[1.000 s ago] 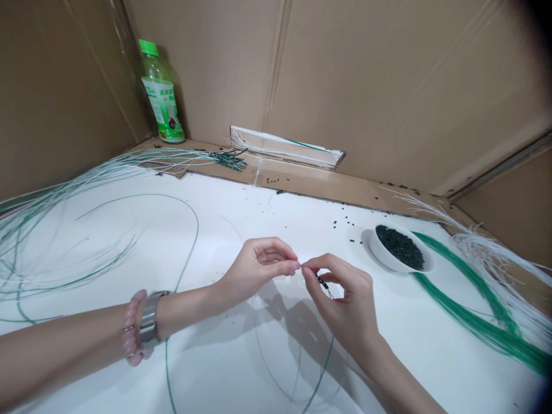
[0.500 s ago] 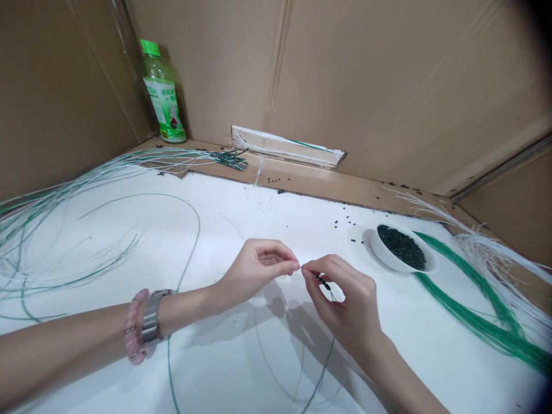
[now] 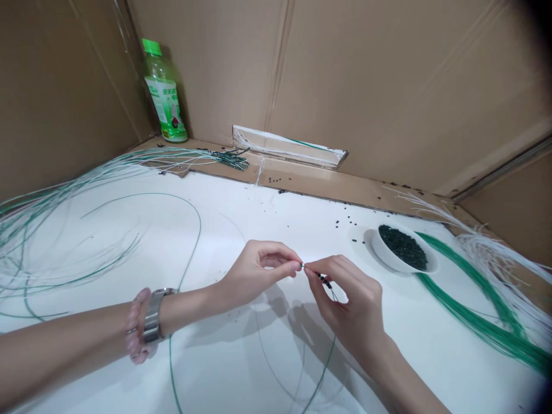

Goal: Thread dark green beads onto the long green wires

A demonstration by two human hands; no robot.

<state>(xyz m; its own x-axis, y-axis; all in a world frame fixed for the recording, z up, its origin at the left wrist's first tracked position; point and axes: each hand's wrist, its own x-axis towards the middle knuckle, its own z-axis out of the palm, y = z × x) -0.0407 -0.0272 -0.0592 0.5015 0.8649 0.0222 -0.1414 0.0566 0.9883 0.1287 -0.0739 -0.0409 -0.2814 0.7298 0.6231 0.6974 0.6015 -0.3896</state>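
Note:
Over the middle of the white table, my left hand (image 3: 259,270) pinches a thin cord at its fingertips, right beside the other hand. My right hand (image 3: 349,293) is closed on the same work, thumb and forefinger pressed together. A short row of dark beads (image 3: 325,280) strung on the cord shows under its fingers. Green cord (image 3: 321,374) trails below the right hand and another length (image 3: 199,221) loops past the left wrist. To the right, a white bowl (image 3: 379,253) holds many small dark beads (image 3: 403,247).
A green-capped bottle (image 3: 166,109) stands in the back left corner by the cardboard wall (image 3: 366,75). Finished-looking beaded strands (image 3: 230,158) lie at the back left. Green cords (image 3: 470,328) and white cords (image 3: 483,241) lie at right. Loose beads (image 3: 354,240) dot the tabletop.
My right hand has shifted very slightly right, and the gap between the two hands' fingertips is a little wider, with a bit of green cord showing there.

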